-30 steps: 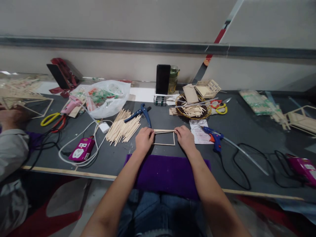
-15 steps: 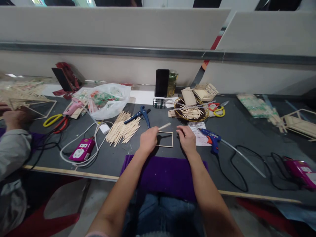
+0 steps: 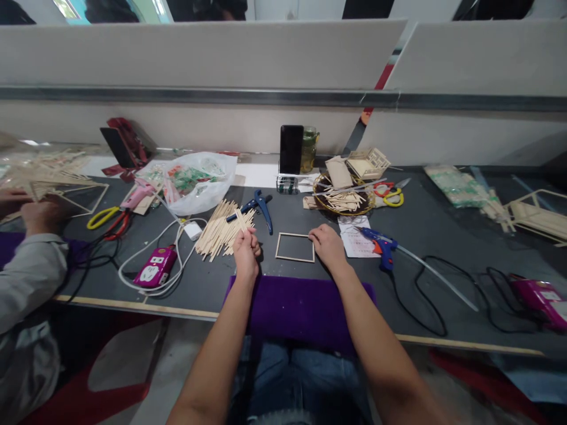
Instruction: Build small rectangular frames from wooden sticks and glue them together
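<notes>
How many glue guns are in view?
2: the blue glue gun right of the right hand, the pink glue gun beside the plastic bag. Others may be hidden.

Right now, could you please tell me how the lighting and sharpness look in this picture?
Head view: dim overall, with a bright patch at the top left; the head view's left edge smears the sticks there, while its middle shows the wooden frame more clearly.

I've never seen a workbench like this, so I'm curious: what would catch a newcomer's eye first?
Probably the deep purple cloth at the near centre. Just beyond it lies a small wooden frame, with the right hand at its right side and the left hand, holding thin pale wood, to its left. The blue glue gun stands out farther right.
</notes>
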Available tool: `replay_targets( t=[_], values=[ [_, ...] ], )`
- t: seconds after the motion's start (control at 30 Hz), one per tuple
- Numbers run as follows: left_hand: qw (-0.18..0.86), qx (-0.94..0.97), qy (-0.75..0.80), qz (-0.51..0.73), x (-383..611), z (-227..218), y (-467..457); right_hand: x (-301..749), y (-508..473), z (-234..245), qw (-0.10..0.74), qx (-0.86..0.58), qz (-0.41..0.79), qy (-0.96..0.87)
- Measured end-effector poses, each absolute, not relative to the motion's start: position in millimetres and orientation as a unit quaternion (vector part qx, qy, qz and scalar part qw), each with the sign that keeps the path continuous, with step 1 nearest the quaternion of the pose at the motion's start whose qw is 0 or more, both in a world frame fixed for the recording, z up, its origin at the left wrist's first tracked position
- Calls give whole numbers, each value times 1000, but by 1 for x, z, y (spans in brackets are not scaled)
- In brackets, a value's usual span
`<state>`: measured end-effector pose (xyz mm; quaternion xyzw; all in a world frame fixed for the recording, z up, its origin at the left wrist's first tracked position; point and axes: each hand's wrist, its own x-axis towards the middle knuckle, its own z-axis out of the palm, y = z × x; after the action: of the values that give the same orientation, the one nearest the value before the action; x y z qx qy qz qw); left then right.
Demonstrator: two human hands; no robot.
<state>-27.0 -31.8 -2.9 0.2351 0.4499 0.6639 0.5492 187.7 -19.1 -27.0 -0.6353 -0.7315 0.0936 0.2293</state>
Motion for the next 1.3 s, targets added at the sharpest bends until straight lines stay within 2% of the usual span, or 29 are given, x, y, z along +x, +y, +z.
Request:
replay_targets(
  t=[0.2,0.7,1.07,1.17,1.3],
  values=[
    [541,239,456,665,-29,-9,-29,192,-20,-28,243,-680,86,-687],
    [515,227,478,674,-29,-17,-29,143,29,-10,203,-777,151,-577],
    [412,217,508,725,-43,-10,-32,139,19,-19,218,-742,105,-625],
    [343,295,605,656,-69,-9,-35,145,10,-24,255,-725,116,-629],
    [184,462,747,441,-109,-3,-39,149,-1,-26,314,-695,140,-632]
  ],
)
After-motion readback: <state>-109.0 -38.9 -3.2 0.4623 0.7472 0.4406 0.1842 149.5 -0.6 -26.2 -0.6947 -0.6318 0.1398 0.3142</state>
